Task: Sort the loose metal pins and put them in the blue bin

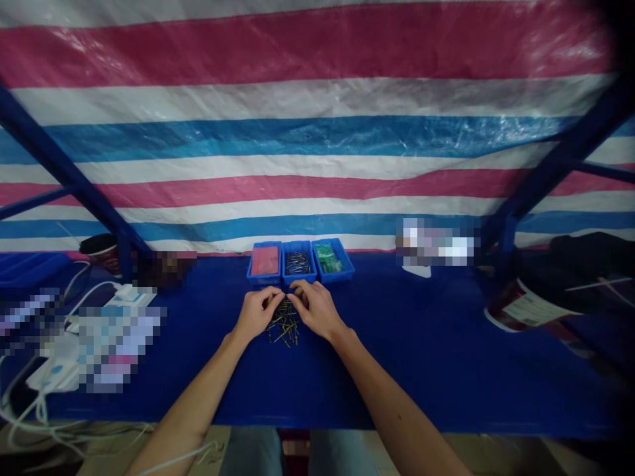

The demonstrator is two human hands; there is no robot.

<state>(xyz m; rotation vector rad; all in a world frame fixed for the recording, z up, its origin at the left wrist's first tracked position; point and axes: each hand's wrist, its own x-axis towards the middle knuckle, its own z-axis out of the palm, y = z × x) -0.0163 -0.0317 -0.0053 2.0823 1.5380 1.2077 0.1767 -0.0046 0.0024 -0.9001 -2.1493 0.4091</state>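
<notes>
A loose pile of thin screws [284,328], dark with yellowish tints, lies on the blue tabletop [307,390]. Over the left side of the pile is my left hand [258,311], thumb and forefinger pinched together. My right hand [315,307] is also pinched, over the pile's right side, its fingertips close to those of the left. Whatever sits between the fingertips is too small to make out. Just beyond my hands stands a blue bin of screws [298,262]. Beside it are a bin with a pink packet [265,260] on the left and one with green packets [327,258] on the right.
White cables and a power strip [54,370] lie at the left. A dark red tub [530,305] stands at the right, and a dark cup [100,250] at the far left. Behind the table hangs a striped tarp [317,145], with blue frame posts [550,165] on both sides.
</notes>
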